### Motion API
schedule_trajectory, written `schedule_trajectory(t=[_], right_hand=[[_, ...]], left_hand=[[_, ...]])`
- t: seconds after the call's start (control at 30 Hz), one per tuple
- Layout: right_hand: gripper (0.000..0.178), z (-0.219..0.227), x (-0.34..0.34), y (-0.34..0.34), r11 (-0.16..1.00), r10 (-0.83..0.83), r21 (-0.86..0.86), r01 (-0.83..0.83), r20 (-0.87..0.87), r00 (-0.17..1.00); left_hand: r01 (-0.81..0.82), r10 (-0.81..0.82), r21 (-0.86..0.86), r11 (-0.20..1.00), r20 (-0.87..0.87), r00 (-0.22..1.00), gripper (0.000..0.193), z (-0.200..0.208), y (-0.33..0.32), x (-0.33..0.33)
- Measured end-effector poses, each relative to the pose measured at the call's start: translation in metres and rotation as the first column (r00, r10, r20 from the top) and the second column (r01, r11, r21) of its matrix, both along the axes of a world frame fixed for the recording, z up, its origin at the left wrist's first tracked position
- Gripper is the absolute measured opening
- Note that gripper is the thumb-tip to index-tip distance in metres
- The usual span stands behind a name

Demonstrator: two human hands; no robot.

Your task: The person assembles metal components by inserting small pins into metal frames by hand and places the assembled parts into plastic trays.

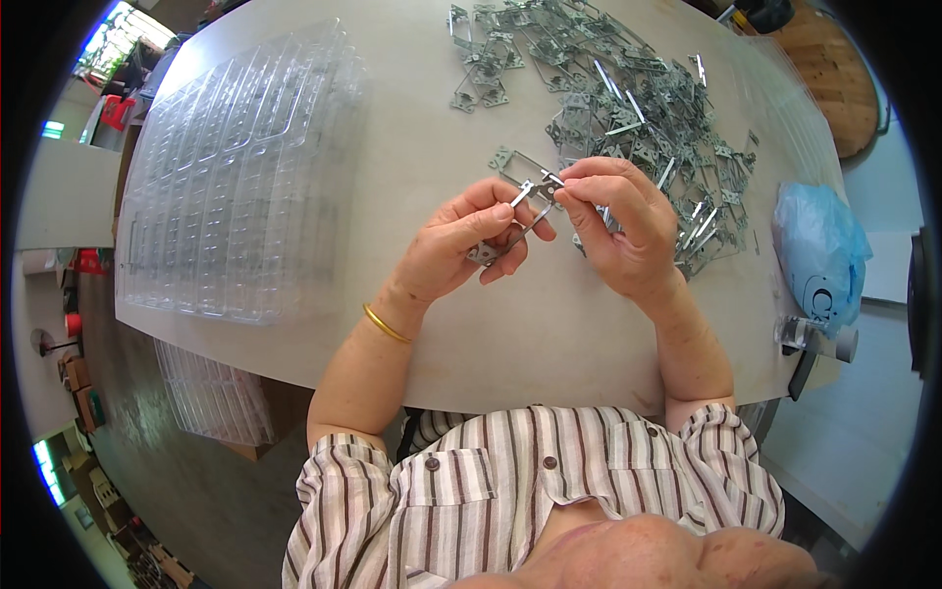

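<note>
Over the near middle of the table, my left hand (473,236) is closed around a small silvery metal bracket (483,254), which has flat holed plates and thin straight bars. My right hand (625,218) pinches the other side of the metalwork between thumb and forefinger, close to a darker holed plate (548,190). Whether the two hands hold one piece or two joined ones, I cannot tell. Just beyond my fingers lies a large loose heap of similar metal brackets (628,123), tangled together. Part of the bracket is hidden behind my left fingers.
Stacked clear plastic trays (235,187) cover the table's left side. Another clear tray stack (211,393) stands below the left edge. At the right edge are a blue plastic bag (819,250) and a clear bottle (816,339). A round wooden stool top (829,83) is at far right.
</note>
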State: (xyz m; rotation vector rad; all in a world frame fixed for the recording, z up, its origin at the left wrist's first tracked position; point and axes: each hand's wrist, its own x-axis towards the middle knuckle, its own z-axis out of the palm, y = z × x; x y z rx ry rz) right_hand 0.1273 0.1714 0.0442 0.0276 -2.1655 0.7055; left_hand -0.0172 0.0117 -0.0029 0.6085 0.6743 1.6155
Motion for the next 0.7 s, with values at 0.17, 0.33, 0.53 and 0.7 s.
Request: schedule_trajectory(t=[0.17,0.33,0.53,0.7], right_hand=[[0.016,-0.001,0.003,-0.006,0.995,-0.082,-0.05,0.088,0.11,0.991],[0.016,0.003,0.006,-0.023,0.903,-0.062,-0.378,0.202,0.352,0.934],[0.018,0.008,0.005,-0.023,0.763,0.206,-0.629,0.146,0.451,0.868],[0.012,0.012,0.011,-0.021,0.702,0.248,-0.695,0.156,0.444,0.861]], left_hand=[[-0.077,0.06,-0.044,0.996,-0.306,0.95,0.021,-0.001,0.0,0.0],[-0.174,0.146,-0.023,0.985,-0.445,0.883,0.021,0.003,-0.003,0.004],[-0.192,0.117,-0.096,0.977,-0.514,0.85,0.025,0.001,-0.007,0.004],[-0.212,0.113,-0.106,0.971,-0.58,0.807,0.029,0.004,-0.006,0.006]])
